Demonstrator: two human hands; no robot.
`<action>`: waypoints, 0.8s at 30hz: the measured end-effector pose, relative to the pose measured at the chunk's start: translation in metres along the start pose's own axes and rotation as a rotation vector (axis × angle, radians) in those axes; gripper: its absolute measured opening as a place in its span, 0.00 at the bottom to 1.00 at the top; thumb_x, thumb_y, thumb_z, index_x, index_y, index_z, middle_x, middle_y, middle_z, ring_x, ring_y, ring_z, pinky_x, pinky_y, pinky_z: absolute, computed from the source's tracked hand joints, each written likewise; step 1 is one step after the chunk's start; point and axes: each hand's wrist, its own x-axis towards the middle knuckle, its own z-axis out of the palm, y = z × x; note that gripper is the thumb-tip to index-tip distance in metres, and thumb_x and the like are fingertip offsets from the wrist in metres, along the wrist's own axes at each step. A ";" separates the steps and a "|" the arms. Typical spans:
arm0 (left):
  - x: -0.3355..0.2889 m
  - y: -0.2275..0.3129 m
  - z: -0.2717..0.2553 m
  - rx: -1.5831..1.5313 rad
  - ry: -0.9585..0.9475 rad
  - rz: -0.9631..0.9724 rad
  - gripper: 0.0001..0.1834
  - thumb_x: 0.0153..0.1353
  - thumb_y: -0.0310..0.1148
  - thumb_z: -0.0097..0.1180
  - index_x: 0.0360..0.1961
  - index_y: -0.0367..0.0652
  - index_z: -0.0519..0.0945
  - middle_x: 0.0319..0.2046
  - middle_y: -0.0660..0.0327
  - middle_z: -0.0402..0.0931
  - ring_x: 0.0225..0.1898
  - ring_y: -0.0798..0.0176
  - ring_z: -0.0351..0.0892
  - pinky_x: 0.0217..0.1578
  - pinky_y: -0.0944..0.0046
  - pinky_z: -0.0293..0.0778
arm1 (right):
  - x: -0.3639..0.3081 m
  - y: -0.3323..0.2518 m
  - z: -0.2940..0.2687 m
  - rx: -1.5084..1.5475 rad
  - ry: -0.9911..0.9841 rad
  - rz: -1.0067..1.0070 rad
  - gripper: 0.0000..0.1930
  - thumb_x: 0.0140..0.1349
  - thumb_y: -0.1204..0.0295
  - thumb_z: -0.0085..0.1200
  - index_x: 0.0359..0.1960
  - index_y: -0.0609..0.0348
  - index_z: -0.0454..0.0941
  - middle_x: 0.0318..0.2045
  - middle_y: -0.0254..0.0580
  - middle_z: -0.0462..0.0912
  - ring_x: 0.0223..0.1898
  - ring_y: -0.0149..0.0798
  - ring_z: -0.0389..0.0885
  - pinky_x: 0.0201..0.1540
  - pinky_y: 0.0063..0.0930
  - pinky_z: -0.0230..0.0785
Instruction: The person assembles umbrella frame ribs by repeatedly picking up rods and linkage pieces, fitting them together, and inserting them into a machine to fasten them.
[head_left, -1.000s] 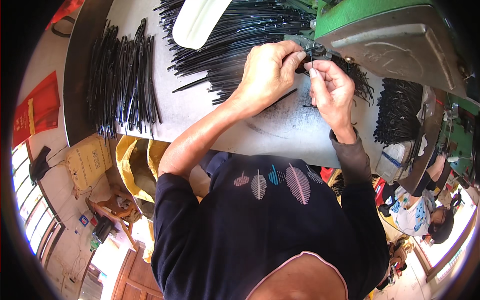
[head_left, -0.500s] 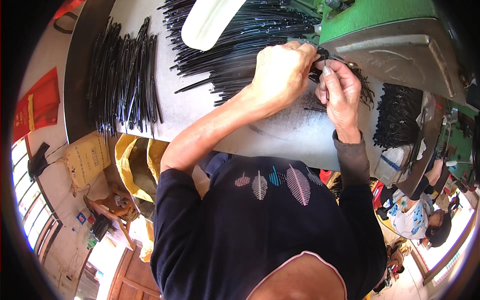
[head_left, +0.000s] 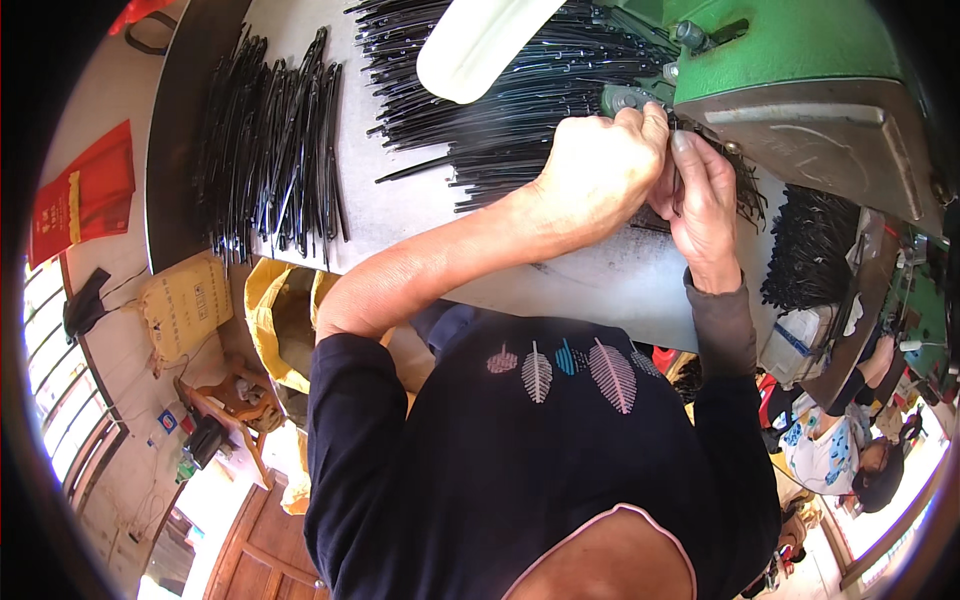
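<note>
My left hand (head_left: 603, 168) is closed, knuckles up, at the right end of a large pile of thin black rods (head_left: 500, 100) on the metal worktable. Its fingertips meet those of my right hand (head_left: 707, 205) just below the green machine (head_left: 790, 45). The right hand is closed too, thumb pressed against its fingers. Whatever the fingers pinch is hidden between the two hands. Right above the left fingertips sits a small grey metal part (head_left: 628, 98) of the machine.
Another pile of black rods (head_left: 275, 150) lies at the table's left. A dense black bundle (head_left: 812, 245) stands at the right. A white curved piece (head_left: 480, 45) hangs over the middle pile. Yellow sacks (head_left: 270, 320) are below the table's left edge. Another person (head_left: 850, 450) sits far right.
My hands have drawn together, and the thin dark piece that showed in my right fingers is now hidden. The whole view has shifted slightly.
</note>
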 end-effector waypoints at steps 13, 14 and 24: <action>-0.011 -0.069 -0.020 0.057 0.335 -0.158 0.08 0.50 0.25 0.59 0.33 0.41 0.76 0.26 0.52 0.74 0.31 0.49 0.76 0.32 0.52 0.70 | -0.024 0.007 0.032 -0.414 -0.350 -0.199 0.07 0.63 0.75 0.52 0.36 0.66 0.81 0.19 0.27 0.75 0.19 0.18 0.67 0.22 0.14 0.59; -0.014 -0.075 -0.017 -0.028 0.358 -0.138 0.09 0.48 0.25 0.61 0.33 0.42 0.77 0.25 0.53 0.74 0.31 0.49 0.76 0.33 0.53 0.70 | -0.029 0.008 0.030 -0.345 -0.341 -0.085 0.04 0.59 0.80 0.54 0.35 0.66 0.79 0.22 0.29 0.76 0.21 0.19 0.70 0.23 0.15 0.62; -0.004 -0.080 -0.013 -0.131 0.434 0.215 0.15 0.44 0.17 0.63 0.35 0.42 0.79 0.26 0.58 0.78 0.27 0.58 0.80 0.27 0.64 0.75 | -0.064 0.016 -0.013 -0.679 -0.293 -0.620 0.13 0.42 0.88 0.63 0.27 0.61 0.73 0.25 0.42 0.80 0.26 0.39 0.81 0.29 0.27 0.73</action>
